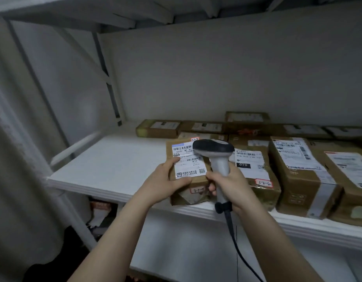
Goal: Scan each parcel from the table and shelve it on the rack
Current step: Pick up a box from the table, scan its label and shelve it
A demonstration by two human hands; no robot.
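Note:
A small brown cardboard parcel (187,157) with a white barcode label lies at the front of the white rack shelf (115,165). My left hand (165,180) grips its near left corner, thumb on the label. My right hand (226,184) grips the handle of a grey barcode scanner (214,151) with a dark head, held upright just right of the parcel and partly covering its label. The scanner's black cable (237,243) hangs down in front of the shelf.
Several other brown parcels (298,171) fill the shelf's right side and back row (159,128). The shelf's left part is bare white board. A white rack upright (113,84) stands at the back left. More packages (98,210) lie below the shelf.

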